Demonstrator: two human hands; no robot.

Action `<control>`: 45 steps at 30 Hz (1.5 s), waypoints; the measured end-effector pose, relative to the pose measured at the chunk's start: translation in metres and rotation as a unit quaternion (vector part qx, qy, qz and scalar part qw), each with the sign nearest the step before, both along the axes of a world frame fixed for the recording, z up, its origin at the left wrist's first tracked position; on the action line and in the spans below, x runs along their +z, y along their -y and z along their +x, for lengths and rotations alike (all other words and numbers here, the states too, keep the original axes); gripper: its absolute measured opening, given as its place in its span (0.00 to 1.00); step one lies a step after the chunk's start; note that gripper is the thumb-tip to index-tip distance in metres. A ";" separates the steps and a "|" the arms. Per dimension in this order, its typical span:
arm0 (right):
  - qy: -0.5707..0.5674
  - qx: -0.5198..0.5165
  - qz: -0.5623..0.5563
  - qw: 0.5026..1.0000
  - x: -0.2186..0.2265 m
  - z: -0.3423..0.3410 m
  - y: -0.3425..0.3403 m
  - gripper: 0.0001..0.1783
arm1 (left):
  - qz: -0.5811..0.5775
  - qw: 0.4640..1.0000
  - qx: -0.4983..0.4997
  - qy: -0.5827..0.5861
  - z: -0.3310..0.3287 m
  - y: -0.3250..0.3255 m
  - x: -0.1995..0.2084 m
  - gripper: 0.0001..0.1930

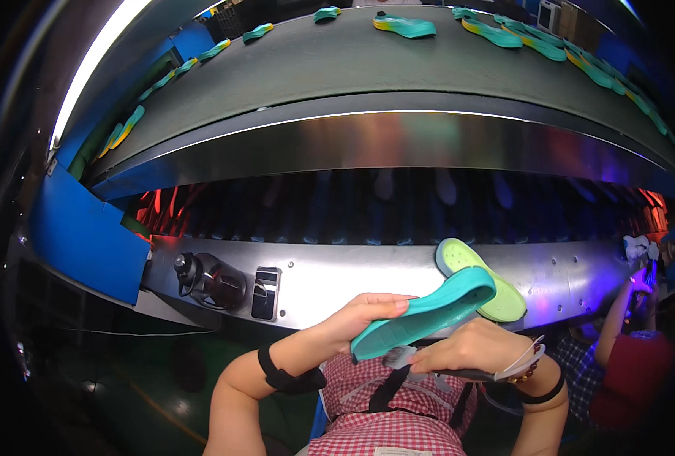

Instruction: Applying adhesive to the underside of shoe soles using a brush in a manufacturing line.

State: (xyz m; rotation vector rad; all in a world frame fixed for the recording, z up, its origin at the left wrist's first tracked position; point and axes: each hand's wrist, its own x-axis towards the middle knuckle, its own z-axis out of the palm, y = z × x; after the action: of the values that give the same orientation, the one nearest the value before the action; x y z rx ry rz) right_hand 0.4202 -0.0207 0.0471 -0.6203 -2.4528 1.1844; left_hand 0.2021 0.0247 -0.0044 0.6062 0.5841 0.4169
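My left hand (364,313) grips a teal shoe sole (428,310) from the left side, fingers curled over its upper edge. A second sole, lime green (482,280), lies behind and against the teal one, tilted up to the left. My right hand (474,346) is closed just under the teal sole, on a dark tool handle (459,374) with a small grey head (398,357) showing at the sole's lower edge. Both hands are held over a red checked apron (398,414), in front of a steel machine front (368,277).
A curved grey conveyor (337,61) above carries several teal and yellow-green soles (406,26). Below it glows a dark heated tunnel (398,213) with more soles inside. A black bottle (208,280) and a switch box (266,292) sit on the steel front. Another person (626,357) is at right.
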 end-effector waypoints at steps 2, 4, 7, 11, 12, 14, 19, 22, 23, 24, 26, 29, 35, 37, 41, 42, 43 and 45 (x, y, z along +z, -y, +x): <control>0.068 0.036 0.046 0.996 0.004 0.002 0.000 0.16 | -0.011 0.998 -0.032 -0.045 -0.001 0.001 0.004 0.20; -0.050 -0.032 0.002 0.998 -0.003 0.009 -0.003 0.16 | 0.004 1.000 -0.015 -0.026 0.005 0.002 0.011 0.20; 0.075 0.001 0.021 0.997 -0.007 0.007 0.002 0.16 | 0.032 0.994 -0.037 -0.099 0.002 0.001 0.008 0.20; 0.110 -0.010 0.036 0.993 0.001 0.018 0.002 0.16 | 0.013 0.997 -0.014 -0.073 -0.005 0.001 0.011 0.21; -0.035 -0.078 0.032 0.996 -0.002 0.026 0.001 0.16 | 0.016 0.998 -0.008 -0.057 -0.002 0.001 0.014 0.21; -0.022 -0.099 0.058 0.993 -0.011 0.034 -0.002 0.15 | 0.036 0.997 -0.005 -0.074 0.000 0.000 0.013 0.21; 0.056 -0.107 0.033 0.992 -0.016 0.037 0.005 0.14 | 0.049 0.995 0.021 -0.079 -0.010 -0.005 0.014 0.22; -0.102 -0.137 -0.099 0.980 -0.016 0.029 0.009 0.15 | -0.005 0.998 0.015 0.054 -0.007 -0.005 0.003 0.23; -0.154 -0.164 -0.160 0.961 -0.019 0.021 0.011 0.15 | -0.061 0.994 0.056 0.070 -0.001 -0.002 0.000 0.24; -0.205 -0.194 -0.218 0.934 -0.024 0.012 0.014 0.15 | -0.117 0.985 0.091 0.086 0.004 -0.001 -0.003 0.25; -0.207 -0.234 -0.229 0.922 -0.041 -0.002 0.017 0.14 | -0.128 0.983 0.085 0.099 0.010 0.000 -0.008 0.25; -0.213 -0.263 0.069 0.939 -0.057 -0.006 0.015 0.11 | -0.131 0.976 0.105 0.136 0.009 0.000 -0.017 0.25; -0.153 -0.257 0.157 0.941 -0.057 -0.006 0.015 0.12 | -0.121 0.979 0.123 0.105 0.006 0.000 -0.028 0.24; -0.148 -0.259 0.172 0.939 -0.057 -0.007 0.016 0.12 | -0.128 0.977 0.125 0.113 0.006 0.001 -0.029 0.24; -0.125 -0.306 0.220 0.918 -0.062 -0.003 0.017 0.12 | -0.141 0.973 0.140 0.117 0.005 0.004 -0.029 0.24; -0.124 -0.306 0.220 0.918 -0.062 -0.003 0.016 0.12 | -0.140 0.974 0.136 0.118 0.005 0.005 -0.028 0.23; -0.122 -0.316 0.230 0.913 -0.062 -0.003 0.016 0.12 | -0.139 0.974 0.132 0.120 0.004 0.005 -0.028 0.23; -0.121 -0.332 0.232 0.907 -0.059 -0.005 0.015 0.13 | -0.135 0.974 0.136 0.118 0.003 0.003 -0.034 0.24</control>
State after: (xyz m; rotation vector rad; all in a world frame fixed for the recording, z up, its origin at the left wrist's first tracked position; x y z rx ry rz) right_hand 0.4151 -0.0354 -0.0123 -0.9749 -1.9458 0.3640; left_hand 0.2052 0.0218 -0.0388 0.2098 0.4850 0.6453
